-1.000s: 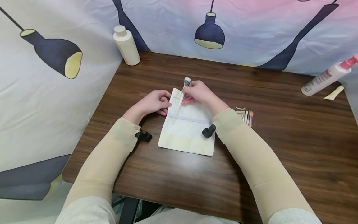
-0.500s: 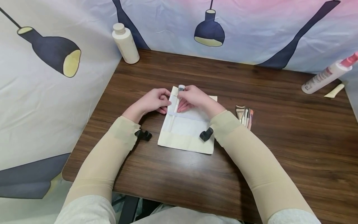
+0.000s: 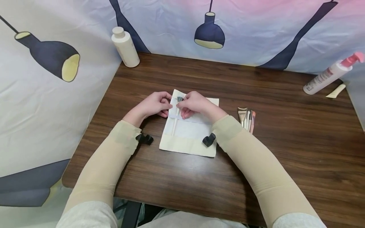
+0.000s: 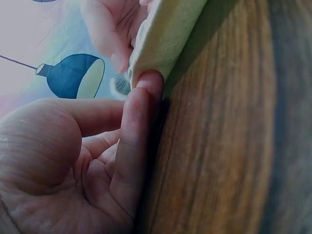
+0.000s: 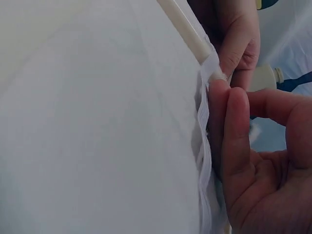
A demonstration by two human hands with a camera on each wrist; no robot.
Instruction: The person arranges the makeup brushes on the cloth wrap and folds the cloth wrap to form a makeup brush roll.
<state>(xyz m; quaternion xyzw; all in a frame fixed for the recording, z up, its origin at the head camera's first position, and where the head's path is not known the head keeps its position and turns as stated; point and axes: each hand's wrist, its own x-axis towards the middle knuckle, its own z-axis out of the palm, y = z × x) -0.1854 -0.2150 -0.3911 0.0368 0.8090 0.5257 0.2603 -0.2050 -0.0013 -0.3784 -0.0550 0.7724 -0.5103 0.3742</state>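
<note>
A white and cream cloth brush roll [image 3: 189, 146] lies spread out on the table. My left hand [image 3: 152, 105] pinches its upper left edge; in the left wrist view the cloth edge [image 4: 170, 36] meets the fingertips. My right hand [image 3: 196, 104] holds a makeup brush [image 3: 175, 126] by its upper part, just below the dark, pale-tipped bristles. The brush lies lengthwise along the roll's left side, bristles toward the far edge. In the right wrist view its pale handle [image 5: 187, 31] passes under a white elastic band [image 5: 205, 129]. My right fingers partly hide the brush.
Several more brushes [image 3: 247, 119] lie right of the roll, partly behind my right forearm. A white bottle [image 3: 126, 47] stands at the back left. At the back right are a pink-topped pump bottle [image 3: 326, 77] and a small cream-coloured tube [image 3: 336, 91].
My right hand has moved toward me and slightly left, sliding the brush down along the roll beneath the band. My left hand stays at the roll's edge.
</note>
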